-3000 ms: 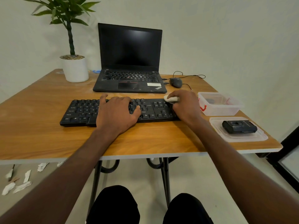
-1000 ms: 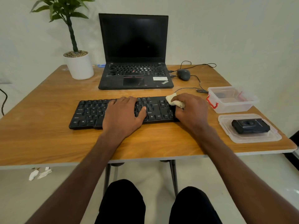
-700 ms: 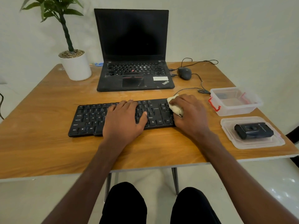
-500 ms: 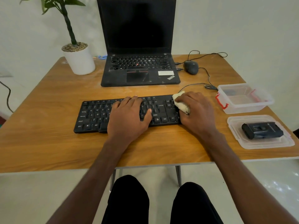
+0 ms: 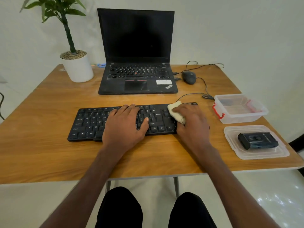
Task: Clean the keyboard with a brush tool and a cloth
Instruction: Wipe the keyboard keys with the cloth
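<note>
A black keyboard (image 5: 92, 122) lies across the middle of the wooden table (image 5: 41, 153). My left hand (image 5: 125, 124) rests flat on the keyboard's middle keys, fingers straight. My right hand (image 5: 190, 122) covers the keyboard's right end and holds a cream cloth (image 5: 175, 111) against the keys there. Part of the cloth sticks out from under the fingers. A black boxy tool (image 5: 257, 140) lies on a clear plastic lid (image 5: 256, 153) at the right. I cannot tell whether it is the brush tool.
An open black laptop (image 5: 136, 74) stands behind the keyboard. A white potted plant (image 5: 77, 66) is at the back left. A wired mouse (image 5: 189, 77) and its cable lie at the back right. A clear plastic box (image 5: 238, 109) with red clips sits right of the keyboard.
My right hand with the cloth has shifted slightly over the keyboard's right end. My left hand has stayed on the middle keys. The camera view has moved.
</note>
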The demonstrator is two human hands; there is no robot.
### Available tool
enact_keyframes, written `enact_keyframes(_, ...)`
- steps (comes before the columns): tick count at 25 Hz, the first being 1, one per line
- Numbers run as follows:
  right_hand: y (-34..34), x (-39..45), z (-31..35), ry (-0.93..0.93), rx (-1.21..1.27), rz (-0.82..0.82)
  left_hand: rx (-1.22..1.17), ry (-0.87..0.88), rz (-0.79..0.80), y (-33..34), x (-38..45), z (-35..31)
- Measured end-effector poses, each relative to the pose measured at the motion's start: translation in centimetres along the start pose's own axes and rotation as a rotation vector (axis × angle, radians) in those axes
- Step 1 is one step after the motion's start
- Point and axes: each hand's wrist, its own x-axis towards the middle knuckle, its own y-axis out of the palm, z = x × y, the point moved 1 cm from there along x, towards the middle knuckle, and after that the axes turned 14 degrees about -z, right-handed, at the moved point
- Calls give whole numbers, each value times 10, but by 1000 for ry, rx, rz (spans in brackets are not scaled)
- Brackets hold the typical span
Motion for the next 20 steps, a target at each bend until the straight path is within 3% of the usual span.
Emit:
enact_keyframes(2, -7, -7, 3, 11, -27, 36, 1, 0, 1, 1, 1, 1)
enact_keyframes(6, -23, -3, -8, 249, -301, -123, 5, 9, 6, 0, 0, 1)
enact_keyframes(10, -17, 13, -3, 189, -260, 60, -1, 2, 1, -1, 1, 0)
enact_keyframes(16, -27, 40, -20, 119, -345, 206, -16, 0, -3, 0, 1, 0)
enact_keyframes(20, -25, 47, -14, 161, -252, 184, -21, -13, -9, -1, 2, -1)
